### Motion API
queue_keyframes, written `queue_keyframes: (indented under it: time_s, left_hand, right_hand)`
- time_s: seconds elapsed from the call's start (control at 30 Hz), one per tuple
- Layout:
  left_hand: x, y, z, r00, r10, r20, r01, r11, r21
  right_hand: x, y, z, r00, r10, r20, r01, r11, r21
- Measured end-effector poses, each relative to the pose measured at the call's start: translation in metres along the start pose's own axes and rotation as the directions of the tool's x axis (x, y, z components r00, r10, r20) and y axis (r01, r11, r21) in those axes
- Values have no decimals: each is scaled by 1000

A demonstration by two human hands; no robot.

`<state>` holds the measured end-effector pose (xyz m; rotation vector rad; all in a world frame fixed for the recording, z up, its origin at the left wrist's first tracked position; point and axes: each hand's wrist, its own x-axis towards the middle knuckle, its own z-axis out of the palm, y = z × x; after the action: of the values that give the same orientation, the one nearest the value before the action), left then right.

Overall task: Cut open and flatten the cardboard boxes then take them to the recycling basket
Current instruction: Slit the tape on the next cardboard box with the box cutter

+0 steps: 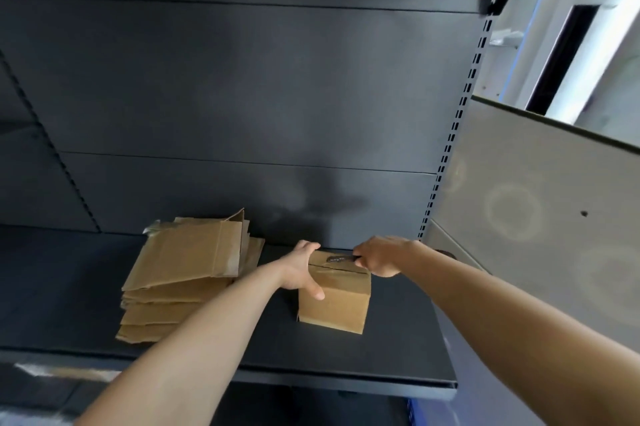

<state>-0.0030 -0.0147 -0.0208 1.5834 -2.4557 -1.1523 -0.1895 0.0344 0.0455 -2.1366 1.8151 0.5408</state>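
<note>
Left hand [300, 270] grips box [337, 302]; right [379, 256], cutter [347, 257] atop.

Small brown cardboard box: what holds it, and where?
Left hand grips the brown cardboard box at its top left edge; right hand holds a dark tool atop it.

Stack [180, 273]: flattened brown cardboard boxes, fanned unevenly, the top one's flap lifted.
Box [334, 301]: small, brown, upright, still closed; clear tape over its top seam, dark label on top.
Box place: dark shelf [346, 366], just right of the Stack.
Tool [348, 257]: dark, slim, blurred, possibly a cutter, on the Box's top.
</note>
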Motion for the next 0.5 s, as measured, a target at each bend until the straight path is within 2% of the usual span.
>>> queue_keyframes:
  time_s: [0.1,0.5]
  left_hand:
    - [-1,-5,1,1000,14,-17,-14,1000,-7]
    - [6,-8,-3,999,42,-16,-41,998,48]
  right_hand:
    - [9,-11,4,999,35,6,-34,994,-108]
    - [17,-39,-1,992,109,-65,-123,953,-278]
